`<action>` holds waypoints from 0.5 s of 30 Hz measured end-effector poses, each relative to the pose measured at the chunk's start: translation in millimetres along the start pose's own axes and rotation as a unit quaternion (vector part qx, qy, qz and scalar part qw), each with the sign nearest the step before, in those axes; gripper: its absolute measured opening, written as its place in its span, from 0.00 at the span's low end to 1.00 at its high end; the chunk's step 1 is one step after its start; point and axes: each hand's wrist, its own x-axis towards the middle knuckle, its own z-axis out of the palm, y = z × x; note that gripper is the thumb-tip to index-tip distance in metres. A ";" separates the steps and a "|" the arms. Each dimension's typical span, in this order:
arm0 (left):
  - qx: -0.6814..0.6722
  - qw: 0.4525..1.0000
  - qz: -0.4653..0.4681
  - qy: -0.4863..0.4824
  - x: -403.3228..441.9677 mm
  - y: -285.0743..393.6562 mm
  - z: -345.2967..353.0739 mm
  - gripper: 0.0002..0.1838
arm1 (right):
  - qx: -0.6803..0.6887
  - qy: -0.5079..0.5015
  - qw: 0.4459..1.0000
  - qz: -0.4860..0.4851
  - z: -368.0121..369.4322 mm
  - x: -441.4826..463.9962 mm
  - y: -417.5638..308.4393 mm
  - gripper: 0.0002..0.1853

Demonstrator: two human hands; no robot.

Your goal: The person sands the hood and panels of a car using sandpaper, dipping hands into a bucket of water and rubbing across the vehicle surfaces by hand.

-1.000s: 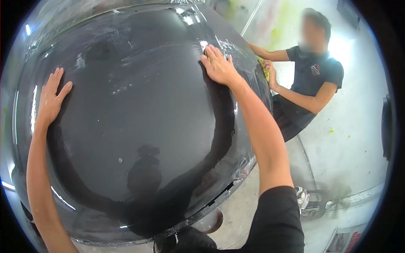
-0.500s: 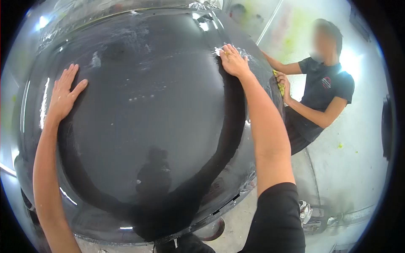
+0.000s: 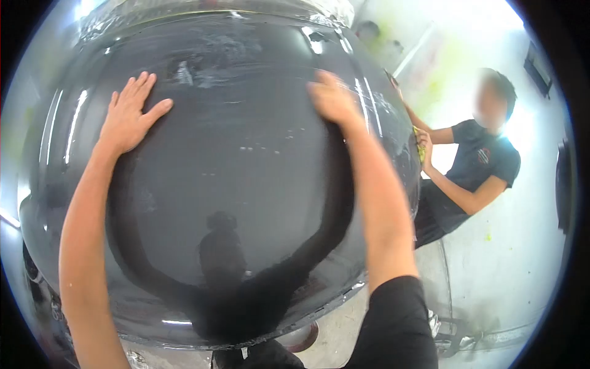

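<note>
A dark grey, glossy car hood (image 3: 233,184) with whitish smears and water-like drops fills the middle of the view. My left hand (image 3: 130,114) lies flat on its left part, fingers spread and thumb out, holding nothing. On the right part, my right hand (image 3: 335,98) is smeared by motion, its fingers bent down and close together against the surface. Whatever is under that palm is hidden. Half a second ago a bit of yellow-green showed between those fingers.
At the right, a co-worker (image 3: 479,147) leans by the hood's side with a yellow-green cloth (image 3: 420,144) in one hand. Crinkled clear plastic film (image 3: 209,11) covers the area behind the hood. Below its front edge stands a round object (image 3: 304,337) on the floor.
My view has shifted, so the hood sits lower. My left hand appears farther up and right on the hood. My right hand has moved slightly left and its fingers look more bent.
</note>
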 end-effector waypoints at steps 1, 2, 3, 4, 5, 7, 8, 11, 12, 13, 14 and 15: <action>0.006 1.000 -0.001 0.006 -0.4 -1.3 0.9 0.48 | 0.033 0.058 0.994 0.084 6.8 0.5 63.7 0.33; 0.010 1.000 -0.010 0.006 -0.9 -3.1 0.4 0.47 | -0.028 0.084 0.988 0.128 -7.9 -14.0 56.1 0.32; 0.012 1.000 -0.015 0.001 -1.0 -2.8 1.5 0.46 | -0.049 0.065 0.981 0.175 -4.1 1.7 34.5 0.30; 0.016 1.000 -0.014 -0.003 0.1 -1.1 2.9 0.45 | -0.070 0.048 0.970 0.226 1.2 15.5 4.1 0.28; 0.028 0.999 -0.017 -0.010 1.9 -3.2 4.9 0.45 | -0.057 0.029 0.982 0.180 3.2 23.0 -47.0 0.28; 0.032 0.999 -0.022 -0.017 2.7 -4.7 3.4 0.44 | -0.025 -0.012 0.996 0.089 7.1 38.2 -149.3 0.28; 0.030 0.999 -0.023 -0.024 2.4 -2.4 4.7 0.44 | 0.003 -0.066 0.997 0.035 -2.2 26.2 -207.0 0.32; 0.000 0.999 -0.023 -0.034 5.8 -9.0 9.9 0.43 | 0.058 0.030 0.987 -0.144 55.3 21.4 -232.4 0.35; 0.004 0.999 -0.019 -0.031 6.6 -8.9 8.3 0.43 | 0.066 0.007 0.980 -0.190 41.9 21.0 -207.7 0.32; 0.005 0.999 -0.020 -0.030 5.1 -7.6 6.7 0.43 | 0.037 -0.026 0.991 -0.123 14.3 17.3 -173.3 0.26; 0.004 0.999 -0.016 -0.027 4.4 -7.4 6.6 0.43 | 0.044 -0.012 0.999 -0.025 -0.2 18.6 -126.2 0.22; 0.012 0.999 -0.018 -0.025 5.0 -8.0 6.5 0.43 | -0.093 -0.091 0.990 -0.054 -4.5 33.0 -50.9 0.24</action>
